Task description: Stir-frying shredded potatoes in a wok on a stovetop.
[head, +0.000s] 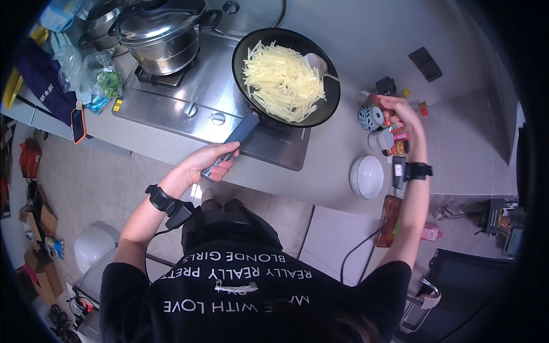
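Observation:
My left hand (218, 162) grips the blue-grey handle (242, 130) of a dark frying pan (328, 109), which is off its burner at the hob's right end. Pale shredded strips, possibly potato, (281, 81) heap in the pan, and a metal spatula (316, 64) rests among them at the right. My right hand (396, 112) reaches over the seasoning containers by the wall. Its fingers are curled near a reddish-brown item (381, 103); whether they hold it is unclear. Just beside the hand is a blue-and-white patterned jar (367, 118). Below stands a white lidded container (380, 139).
A steel pressure cooker (165, 53) sits on the left burner. Plastic bags with greens (108, 81) and an orange-edged phone (78, 124) lie at the left. A white bowl (366, 177) stands right of the hob, near a brown cutting board (389, 223).

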Available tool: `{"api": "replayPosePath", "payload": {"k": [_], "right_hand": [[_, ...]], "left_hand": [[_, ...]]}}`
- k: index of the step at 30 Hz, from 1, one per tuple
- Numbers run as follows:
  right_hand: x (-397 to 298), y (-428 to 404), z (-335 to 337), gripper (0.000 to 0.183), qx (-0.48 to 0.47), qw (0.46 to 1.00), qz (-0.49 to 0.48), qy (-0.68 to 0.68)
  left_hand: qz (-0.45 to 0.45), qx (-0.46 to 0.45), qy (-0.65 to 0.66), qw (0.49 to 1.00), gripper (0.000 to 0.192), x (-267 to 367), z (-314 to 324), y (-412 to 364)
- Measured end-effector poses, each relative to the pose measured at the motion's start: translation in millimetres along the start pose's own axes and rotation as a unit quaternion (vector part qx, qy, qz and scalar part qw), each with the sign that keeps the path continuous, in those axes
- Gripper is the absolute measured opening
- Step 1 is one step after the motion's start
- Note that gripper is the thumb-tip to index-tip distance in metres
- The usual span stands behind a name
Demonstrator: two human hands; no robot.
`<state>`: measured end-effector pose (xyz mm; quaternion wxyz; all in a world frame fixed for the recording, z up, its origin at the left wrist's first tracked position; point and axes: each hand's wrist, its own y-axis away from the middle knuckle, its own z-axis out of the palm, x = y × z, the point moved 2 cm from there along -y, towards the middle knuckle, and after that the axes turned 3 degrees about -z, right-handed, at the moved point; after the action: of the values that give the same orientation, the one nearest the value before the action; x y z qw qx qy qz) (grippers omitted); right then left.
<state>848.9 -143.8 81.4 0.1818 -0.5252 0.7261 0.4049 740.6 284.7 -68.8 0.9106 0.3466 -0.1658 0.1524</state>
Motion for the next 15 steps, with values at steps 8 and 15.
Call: {"api": "replayPosePath", "payload": {"k": [8, 15], "right_hand": [[52, 11, 49, 0.04, -0.062, 0.984, -0.044, -0.161], [2, 125, 73, 0.042, 0.09, 0.888, -0.355, 0.279]], "left_hand": [[-0.009, 0.006, 0.011, 1.0, 0.024, 1, 0, -2], [-0.01, 0.007, 0.026, 1.0, 0.024, 1, -1, -2]]}}
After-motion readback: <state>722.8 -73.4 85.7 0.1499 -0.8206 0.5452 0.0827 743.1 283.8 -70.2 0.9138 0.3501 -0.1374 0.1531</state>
